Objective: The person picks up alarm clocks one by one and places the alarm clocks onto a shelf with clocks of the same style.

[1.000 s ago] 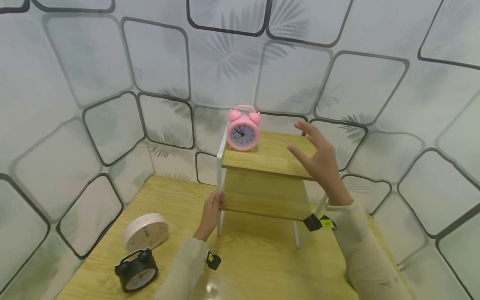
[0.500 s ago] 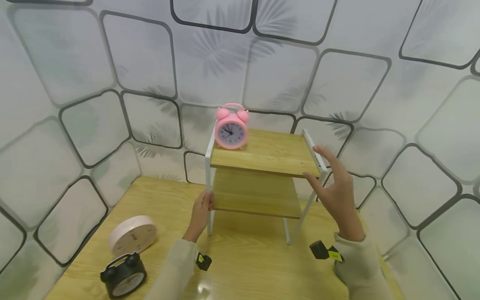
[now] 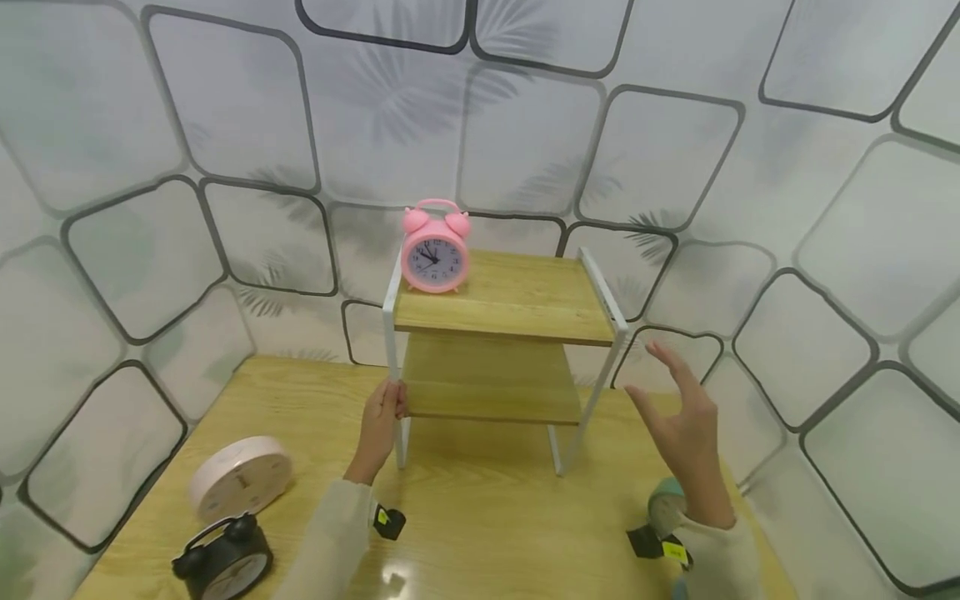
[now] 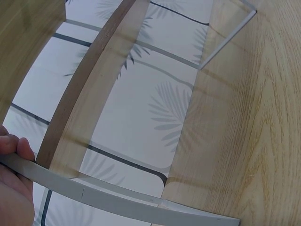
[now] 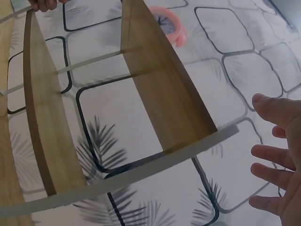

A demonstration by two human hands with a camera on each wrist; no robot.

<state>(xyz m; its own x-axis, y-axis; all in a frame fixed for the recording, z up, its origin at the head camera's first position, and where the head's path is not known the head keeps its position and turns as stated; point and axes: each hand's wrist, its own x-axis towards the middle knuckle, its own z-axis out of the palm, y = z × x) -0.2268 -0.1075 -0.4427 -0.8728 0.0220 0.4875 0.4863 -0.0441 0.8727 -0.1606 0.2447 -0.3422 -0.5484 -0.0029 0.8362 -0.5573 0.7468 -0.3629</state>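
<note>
A two-tier wooden shelf point(image 3: 517, 292) with white metal side frames stands on the table. My left hand point(image 3: 380, 423) grips its left front leg, level with the lower board; the left wrist view shows the fingers point(image 4: 19, 147) curled round the pale metal bar point(image 4: 103, 197). On the left end of the top board stands a pink twin-bell alarm clock point(image 3: 436, 254), upright with its dial facing me. To the right of the shelf my right hand point(image 3: 686, 425) is in the air, thumb and fingers spread with nothing between them. Below that hand, a green clock point(image 3: 666, 505) is partly hidden by the wrist.
On the table's left side lie a round pale pink clock point(image 3: 242, 479) and, nearer, a black twin-bell alarm clock point(image 3: 225, 560). The wooden table point(image 3: 480, 525) meets a patterned wall point(image 3: 525, 142) behind and at both sides.
My right hand has moved from above the top board, rightward and down past the shelf's right frame. The green clock has come into view. The left hand keeps its grip; the head view has shifted right.
</note>
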